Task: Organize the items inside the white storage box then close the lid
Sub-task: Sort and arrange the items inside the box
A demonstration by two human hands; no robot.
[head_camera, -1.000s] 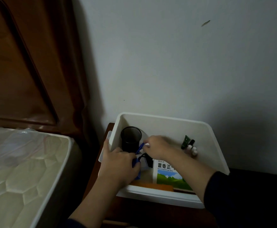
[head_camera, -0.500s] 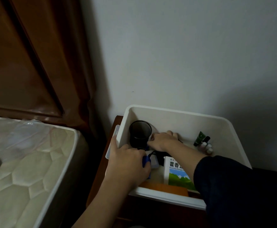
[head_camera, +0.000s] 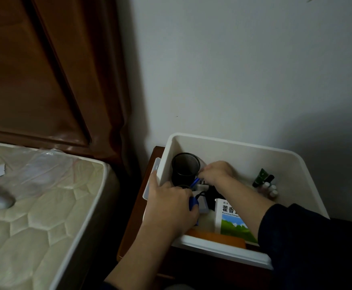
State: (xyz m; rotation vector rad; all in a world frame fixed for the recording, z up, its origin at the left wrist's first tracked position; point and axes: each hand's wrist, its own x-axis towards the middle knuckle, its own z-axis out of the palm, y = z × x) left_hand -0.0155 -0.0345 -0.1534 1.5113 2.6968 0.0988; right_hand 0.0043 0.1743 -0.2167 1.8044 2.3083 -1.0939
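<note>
Under both hands sits the white storage box (head_camera: 244,151), lidless, with rounded corners and tall pale walls, on a dark wooden nightstand (head_camera: 150,164). Inside, the left hand (head_camera: 170,208) curls round a blue object (head_camera: 192,203) near the left wall. Beyond it, the right hand (head_camera: 215,171) pinches something small beside an upright black mesh cup (head_camera: 184,168). Under the right forearm stands a white-and-green medicine carton (head_camera: 228,216); to its right lie small bottles (head_camera: 265,183).

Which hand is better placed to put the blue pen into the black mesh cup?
Probably the right hand: it pinches the blue pen beside the black mesh cup.
</note>
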